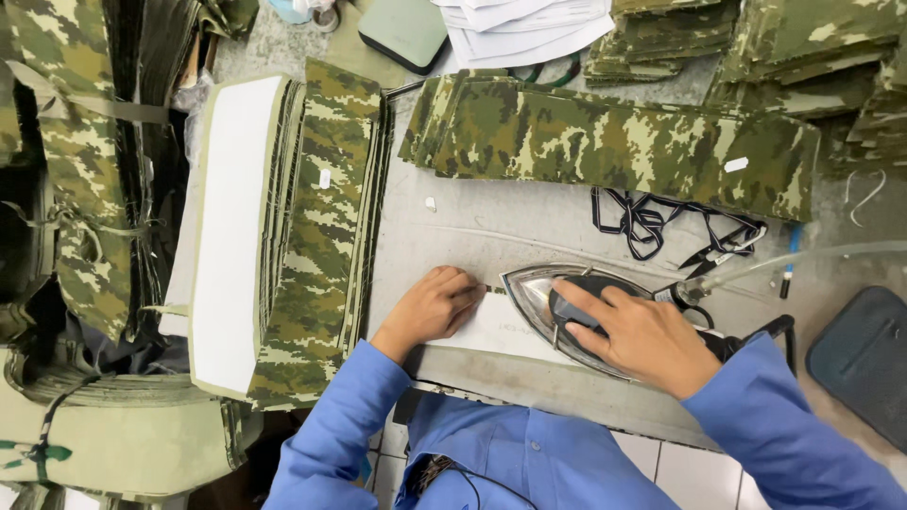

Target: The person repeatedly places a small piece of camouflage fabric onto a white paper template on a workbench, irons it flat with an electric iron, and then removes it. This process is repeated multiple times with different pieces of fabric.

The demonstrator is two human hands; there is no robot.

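My right hand (642, 332) grips the dark handle of a steel iron (529, 295), whose tip points left. The iron sits on a white fabric strip (491, 331) lying on the grey padded table (501, 227). My left hand (430, 310) presses flat on the left end of that strip, fingers just ahead of the iron's tip. Both arms wear blue sleeves.
A long stack of camouflage pieces (614, 142) lies across the table behind the iron. Left of the table stands another stack of camouflage and white-backed pieces (283, 236). A black-and-white cord (661, 222), white papers (529, 28) and a dark pad (864, 359) lie around.
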